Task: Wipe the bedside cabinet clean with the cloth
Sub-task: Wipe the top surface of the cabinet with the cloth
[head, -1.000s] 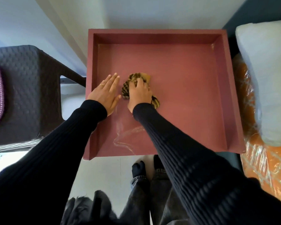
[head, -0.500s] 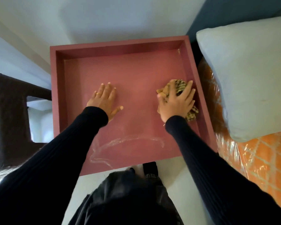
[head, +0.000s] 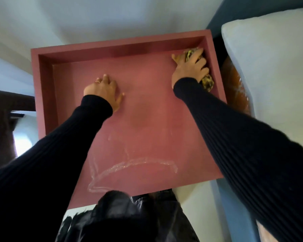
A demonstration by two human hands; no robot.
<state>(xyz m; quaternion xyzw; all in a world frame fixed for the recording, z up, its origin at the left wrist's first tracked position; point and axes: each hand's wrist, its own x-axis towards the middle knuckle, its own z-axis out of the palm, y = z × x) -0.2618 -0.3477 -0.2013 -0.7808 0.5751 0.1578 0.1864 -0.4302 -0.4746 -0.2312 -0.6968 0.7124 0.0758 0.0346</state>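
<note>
Bedside cabinet, wiping in progress, cloth now in far right corner.

Right hand: grip spread over bunched cloth, fingers curled onto it, pressing it down against right rim; moved there from left of centre a second ago, so middle band judged covered, corner being finished. Left hand: grip holding nothing, flat on top, well to left of cloth, bracing. Cloth: long axis running from near edge toward back wall, far end under fingertips. Pale wet streak nearer the person than both grips, still to wipe.
</note>
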